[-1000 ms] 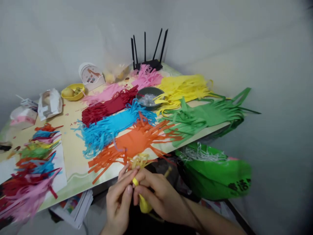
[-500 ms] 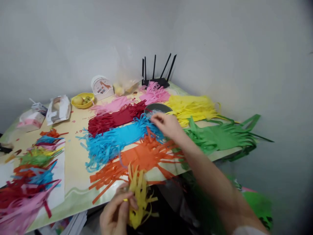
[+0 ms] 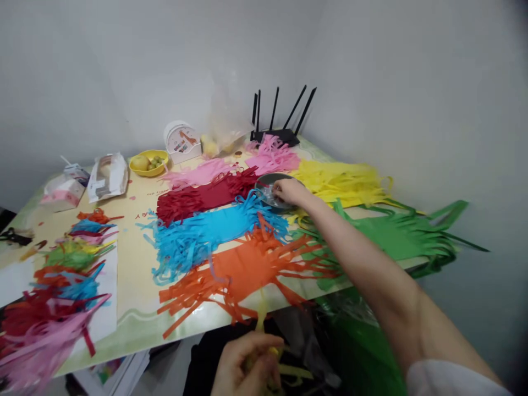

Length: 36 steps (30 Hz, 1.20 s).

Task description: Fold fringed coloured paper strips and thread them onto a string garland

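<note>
My left hand is low at the front, closed around a bunch of yellow fringed strips, most of it covered by the fingers. Across the table, my right hand reaches into a dark grey bowl. Its fingers are bent down among clear, crinkled contents, and what they pinch, if anything, is too small to make out. Fringed pieces surround the bowl: dark red, blue, orange, yellow and green.
A black router with upright antennas stands at the back corner. Along the wall are a yellow fruit bowl, a white giraffe-print holder and a bread pack. Multicoloured fringed bundles lie left, near black scissors.
My right hand has gone from above the bowl's near edge down into it. My left hand has moved right and lower with the yellow strips, which show less now. The view has shifted slightly.
</note>
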{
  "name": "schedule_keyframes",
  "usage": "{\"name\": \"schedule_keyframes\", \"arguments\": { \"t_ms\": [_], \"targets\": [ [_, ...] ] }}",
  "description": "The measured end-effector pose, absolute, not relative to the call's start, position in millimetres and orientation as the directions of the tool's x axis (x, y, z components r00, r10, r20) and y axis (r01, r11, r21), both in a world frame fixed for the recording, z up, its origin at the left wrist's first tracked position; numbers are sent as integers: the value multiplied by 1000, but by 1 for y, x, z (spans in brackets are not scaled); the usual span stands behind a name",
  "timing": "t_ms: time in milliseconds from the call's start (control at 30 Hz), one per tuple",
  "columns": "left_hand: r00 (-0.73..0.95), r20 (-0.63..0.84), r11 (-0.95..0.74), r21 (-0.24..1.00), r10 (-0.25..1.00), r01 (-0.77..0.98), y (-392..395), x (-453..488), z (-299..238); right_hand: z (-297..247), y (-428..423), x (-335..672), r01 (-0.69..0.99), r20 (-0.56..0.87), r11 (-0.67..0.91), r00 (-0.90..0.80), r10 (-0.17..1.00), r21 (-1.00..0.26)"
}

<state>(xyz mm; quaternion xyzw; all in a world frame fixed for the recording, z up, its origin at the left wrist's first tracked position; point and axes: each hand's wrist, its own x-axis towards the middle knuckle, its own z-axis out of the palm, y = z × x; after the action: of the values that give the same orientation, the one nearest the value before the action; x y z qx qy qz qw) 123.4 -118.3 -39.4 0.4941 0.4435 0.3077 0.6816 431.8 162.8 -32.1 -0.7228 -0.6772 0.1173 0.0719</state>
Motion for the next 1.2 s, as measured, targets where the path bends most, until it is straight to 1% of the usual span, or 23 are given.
{"name": "schedule_keyframes", "arguments": {
  "t_ms": [100, 233, 333, 400, 500, 567, 600, 667, 733, 767, 900, 1000, 1200],
  "targets": [
    [434, -330, 373, 928, 838, -15, -114, 124, -35, -33, 155, 440, 937, 8, -64, 71, 997, -344],
    [426, -316, 386, 919, 847, -86, -116, 123, -36, -35, 145, 445, 882, 119, -17, 83, 989, -471],
    [460, -299, 367, 928, 836, -63, -117, 117, -39, -31, 136, 444, 827, 216, 26, 117, 969, -562],
    [454, -291, 340, 940, 842, -29, -116, 112, -40, -26, 125, 438, 781, 280, 71, 136, 950, -620],
    [403, -276, 309, 951, 873, -19, -112, 105, -40, -19, 96, 417, 706, 351, 160, 133, 927, -689],
    [374, -278, 311, 950, 885, -30, -109, 103, -38, -17, 71, 394, 614, 373, 234, 107, 922, -754],
    [363, -279, 313, 949, 889, -35, -108, 102, -37, -18, 59, 381, 531, 373, 271, 93, 923, -803],
    [350, -272, 307, 951, 896, -47, -108, 101, -34, -23, 34, 353, 306, 344, 310, 65, 937, -900],
    [338, -255, 292, 954, 906, -65, -108, 99, -32, -32, 14, 328, 109, 296, 290, 50, 954, -951],
    [330, -250, 290, 954, 910, -76, -109, 97, -32, -37, 5, 317, 58, 270, 268, 49, 961, -962],
    [294, -257, 298, 949, 921, -106, -113, 91, -34, -59, -20, 286, -58, 162, 165, 52, 985, -985],
    [268, -259, 296, 949, 928, -107, -115, 85, -37, -68, -32, 274, -91, 104, 105, 18, 994, -990],
    [254, -257, 300, 943, 932, -145, -115, 78, -40, -63, -49, 262, -80, 113, 115, 31, 993, -990]
  ]
}}
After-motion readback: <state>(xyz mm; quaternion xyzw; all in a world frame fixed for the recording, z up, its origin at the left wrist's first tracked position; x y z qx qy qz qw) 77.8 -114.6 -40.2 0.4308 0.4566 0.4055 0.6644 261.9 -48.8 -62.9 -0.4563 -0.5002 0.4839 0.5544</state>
